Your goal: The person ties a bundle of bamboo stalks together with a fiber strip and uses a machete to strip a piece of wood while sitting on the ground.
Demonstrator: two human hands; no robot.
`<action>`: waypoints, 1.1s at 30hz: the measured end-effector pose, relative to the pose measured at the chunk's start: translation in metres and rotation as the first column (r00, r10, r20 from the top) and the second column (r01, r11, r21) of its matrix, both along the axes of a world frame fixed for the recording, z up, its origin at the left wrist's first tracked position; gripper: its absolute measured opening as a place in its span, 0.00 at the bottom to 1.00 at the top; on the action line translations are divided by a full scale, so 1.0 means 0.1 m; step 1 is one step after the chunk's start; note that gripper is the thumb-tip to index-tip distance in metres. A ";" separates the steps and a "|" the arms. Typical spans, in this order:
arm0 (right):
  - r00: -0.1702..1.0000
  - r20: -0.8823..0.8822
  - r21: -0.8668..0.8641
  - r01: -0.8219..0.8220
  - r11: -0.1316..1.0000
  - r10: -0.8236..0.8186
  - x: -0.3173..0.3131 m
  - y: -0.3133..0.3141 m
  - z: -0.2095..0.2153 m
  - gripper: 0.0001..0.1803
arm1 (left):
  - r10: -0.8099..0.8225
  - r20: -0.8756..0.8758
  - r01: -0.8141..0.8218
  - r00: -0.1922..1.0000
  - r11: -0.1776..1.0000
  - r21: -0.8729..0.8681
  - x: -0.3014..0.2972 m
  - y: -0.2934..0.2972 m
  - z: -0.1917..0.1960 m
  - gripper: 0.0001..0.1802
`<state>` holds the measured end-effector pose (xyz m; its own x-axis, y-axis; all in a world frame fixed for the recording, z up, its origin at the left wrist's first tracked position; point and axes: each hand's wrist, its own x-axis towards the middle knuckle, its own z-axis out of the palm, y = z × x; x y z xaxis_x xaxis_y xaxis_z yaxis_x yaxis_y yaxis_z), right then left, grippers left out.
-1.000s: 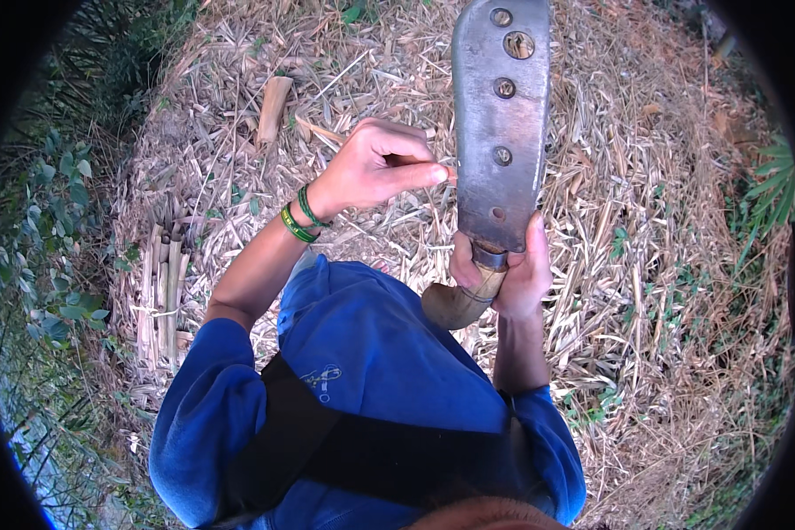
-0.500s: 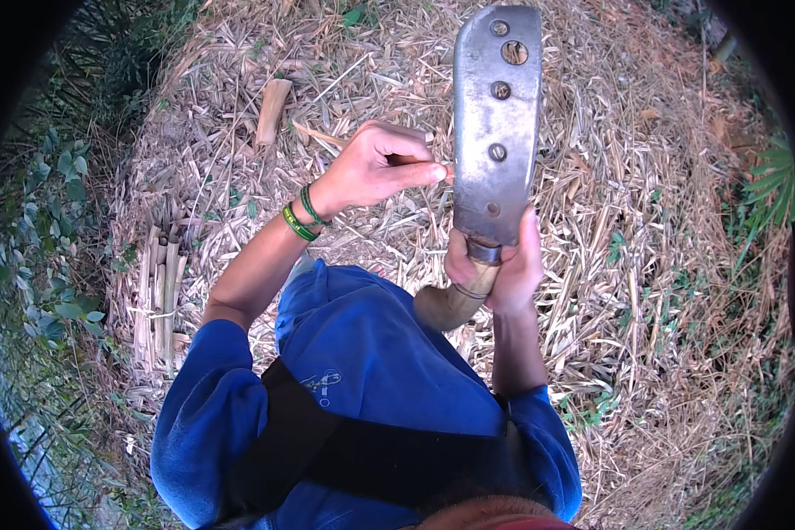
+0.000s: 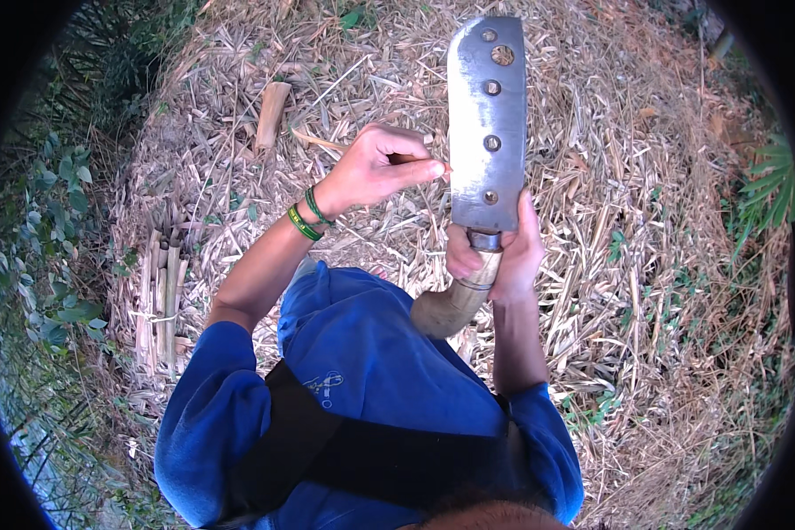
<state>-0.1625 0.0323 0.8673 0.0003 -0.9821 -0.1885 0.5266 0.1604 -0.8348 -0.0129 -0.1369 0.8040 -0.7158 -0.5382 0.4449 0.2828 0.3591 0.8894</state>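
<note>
My right hand (image 3: 519, 256) is wrapped round the neck of a broad cleaver (image 3: 486, 119), its steel blade pointing away from me with several round holes along it. The curved wooden handle (image 3: 450, 305) runs down toward my blue top. At the blade's left edge, my left hand (image 3: 384, 168) is closed in a pinch on a thin strip of wood (image 3: 320, 140). One end of the strip sticks out behind the hand, and its reddish tip shows beside the blade. Whether that tip touches the steel, I cannot tell.
Dry split stalks and chips (image 3: 371, 238) cover the ground. A short cut piece of wood (image 3: 272, 115) lies beyond my left hand. Left of me is a tied bundle of sticks (image 3: 161, 300). Green leafy plants (image 3: 66, 177) line the left side, and a fan-shaped leaf (image 3: 773, 181) stands at right.
The cleaver has come slightly left and toward me, and its blade has turned so that it shines brighter. My left hand has stayed almost still.
</note>
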 end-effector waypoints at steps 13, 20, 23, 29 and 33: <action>0.852 -0.523 -0.016 0.025 1.000 -0.030 -0.02 -0.05 -0.21 0.43 | 0.046 0.073 -0.050 0.996 0.997 0.060 -0.02 -0.05 -0.19 0.12; 0.880 -0.462 -0.010 0.119 0.993 -0.110 0.07 -0.14 -0.33 0.42 | 0.030 0.087 -0.041 0.996 0.991 0.131 -0.03 -0.05 -0.20 0.12; 0.989 0.130 0.110 -0.091 0.990 0.076 -0.16 -0.20 -0.12 0.42 | 0.036 0.069 -0.044 0.997 0.992 0.121 -0.03 -0.06 -0.19 0.12; 0.999 0.001 0.131 -0.038 0.991 0.038 -0.13 -0.19 -0.17 0.39 | 0.046 0.095 -0.055 0.994 0.994 0.099 -0.03 -0.09 -0.20 0.12; 0.786 -0.607 -0.030 0.123 0.992 -0.116 -0.05 -0.19 -0.42 0.41 | 0.058 0.111 -0.067 0.992 0.995 0.076 -0.07 -0.10 -0.23 0.12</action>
<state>-0.1675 0.0132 0.8250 -0.2348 -0.9646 -0.1200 -0.0714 0.1402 -0.9875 -0.0199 -0.1470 0.7807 -0.7212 -0.6140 0.3206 0.1620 0.3005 0.9399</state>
